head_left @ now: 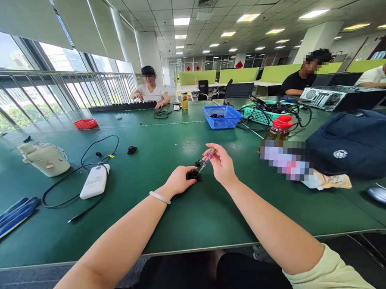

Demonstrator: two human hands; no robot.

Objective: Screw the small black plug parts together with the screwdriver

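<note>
A small black part is resting on the green worktop, near the front edge and straight ahead of the person. The left hand is pinching it between thumb and fingers, and the right hand is gripping a slim screwdriver with a clear handle, its tip pointing down at the part. Another black piece is lying just beyond. The worktop is showing a soft shine and running far back, with a seam crossing it. To the left, a white power bank is lying beside a looping black cable, near blue gloves. Farther off, a red tray and a blue basket are standing apart, while a navy bag is filling the right side. Across the worktop a person in a white top is sitting; two more people are sitting at right. Daylight is entering through railed windows under pale blinds, and ceiling lights are glowing above lime-green partitions.
</note>
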